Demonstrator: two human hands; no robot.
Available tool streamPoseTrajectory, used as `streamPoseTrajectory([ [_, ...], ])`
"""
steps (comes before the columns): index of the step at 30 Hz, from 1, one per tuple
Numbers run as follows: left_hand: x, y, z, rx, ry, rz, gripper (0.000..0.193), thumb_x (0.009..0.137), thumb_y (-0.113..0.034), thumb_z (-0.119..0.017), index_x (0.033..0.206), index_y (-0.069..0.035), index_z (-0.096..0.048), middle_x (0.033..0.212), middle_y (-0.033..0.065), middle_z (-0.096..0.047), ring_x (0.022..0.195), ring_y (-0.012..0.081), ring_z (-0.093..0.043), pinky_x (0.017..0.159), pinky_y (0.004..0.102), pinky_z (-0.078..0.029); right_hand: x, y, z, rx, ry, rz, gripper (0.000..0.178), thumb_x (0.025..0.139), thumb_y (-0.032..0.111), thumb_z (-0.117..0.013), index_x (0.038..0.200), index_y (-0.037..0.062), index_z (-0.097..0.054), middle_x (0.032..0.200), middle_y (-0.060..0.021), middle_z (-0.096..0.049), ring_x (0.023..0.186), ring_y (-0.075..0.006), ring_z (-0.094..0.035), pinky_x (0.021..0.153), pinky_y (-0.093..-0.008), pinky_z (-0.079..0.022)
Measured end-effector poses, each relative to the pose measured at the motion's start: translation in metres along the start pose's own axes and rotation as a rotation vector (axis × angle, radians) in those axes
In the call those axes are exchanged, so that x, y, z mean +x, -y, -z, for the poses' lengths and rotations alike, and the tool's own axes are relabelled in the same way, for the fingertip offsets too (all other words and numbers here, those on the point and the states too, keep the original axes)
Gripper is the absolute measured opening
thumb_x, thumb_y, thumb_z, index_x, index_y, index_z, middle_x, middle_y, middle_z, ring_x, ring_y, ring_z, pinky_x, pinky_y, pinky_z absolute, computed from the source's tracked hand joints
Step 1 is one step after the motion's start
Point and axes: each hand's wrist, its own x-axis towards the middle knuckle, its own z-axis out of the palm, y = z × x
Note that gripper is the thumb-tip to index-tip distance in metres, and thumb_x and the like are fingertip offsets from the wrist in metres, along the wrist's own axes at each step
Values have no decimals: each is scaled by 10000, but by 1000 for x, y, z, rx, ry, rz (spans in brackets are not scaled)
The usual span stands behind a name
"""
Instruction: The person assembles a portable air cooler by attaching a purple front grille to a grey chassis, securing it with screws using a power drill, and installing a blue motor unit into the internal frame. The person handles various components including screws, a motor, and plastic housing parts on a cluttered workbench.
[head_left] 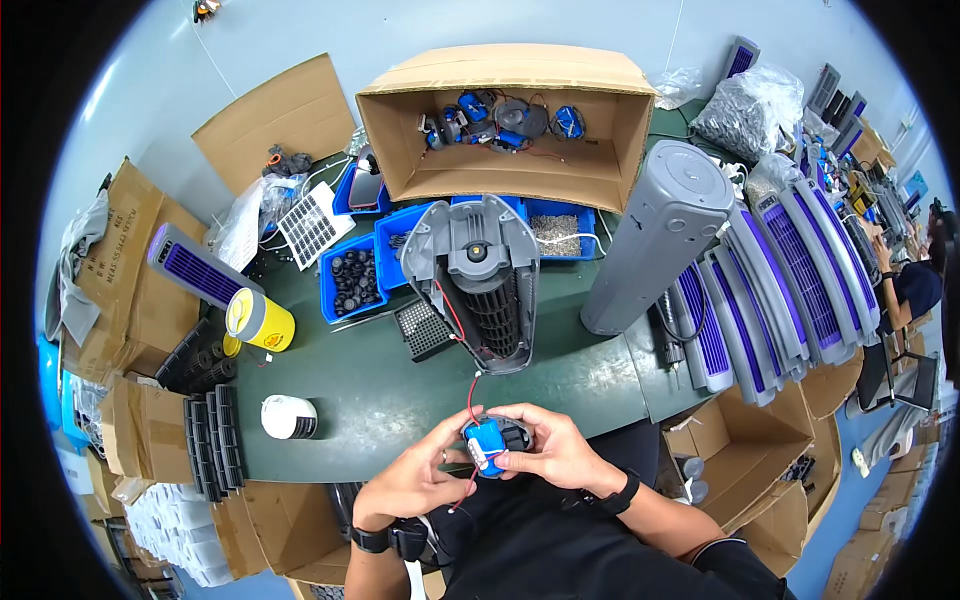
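Close to my body, just past the table's front edge, I hold a blue-wrapped battery pack with a dark, ribbed round part against its right side. My left hand grips it from the left. My right hand has its thumb on the blue face and its fingers around the dark part. Thin red wires come off the pack, one leading up toward the tower fan housing. That grey housing lies opened on the table in front of my hands, with a black ribbed fan drum inside.
Behind the housing, a cardboard box holds several blue packs with motors. Blue bins contain small parts. A grey tower stands right of the housing, beside purple-and-grey fan panels. A yellow tub and a white tub stand left.
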Motion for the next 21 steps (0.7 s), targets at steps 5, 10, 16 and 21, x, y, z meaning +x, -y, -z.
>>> streamPoseTrajectory([
  [5, 3, 6, 10, 79, -23, -82, 968, 795, -41, -910, 1601, -62, -375, 1562, 150, -474, 1332, 271, -560, 1051, 439, -555, 2, 3, -2, -45, 80, -35, 579, 951, 26, -762, 1470, 0, -507, 1222, -118, -692, 991, -148, -708, 804, -312, -644],
  [10, 15, 26, 4, -129, -160, -251, 495, 864, -68, -858, 1311, 15, -662, 1434, 197, -611, 1266, 263, -634, 1060, 420, -546, 3, -4, -2, -23, 120, -13, 575, 953, 38, -766, 1464, -20, -509, 1218, -112, -690, 988, -133, -701, 819, -293, -631],
  [16, 20, 31, -12, -99, -413, -348, 162, 869, -16, -829, 1019, 35, -793, 1145, 218, -764, 1051, 252, -734, 947, 382, -592, 1, 0, -2, -43, 71, -17, 495, 971, 103, -765, 1398, -38, -558, 1091, -82, -722, 928, -123, -708, 802, -294, -638],
  [21, 22, 31, -12, 283, -431, -524, 193, 901, -8, -794, 1088, 41, -792, 1172, 217, -761, 1106, 261, -731, 971, 368, -580, 1, -1, -8, -24, -57, -40, 383, 986, 159, -761, 1291, -37, -641, 1003, -71, -736, 857, -104, -707, 687, -268, -641],
])
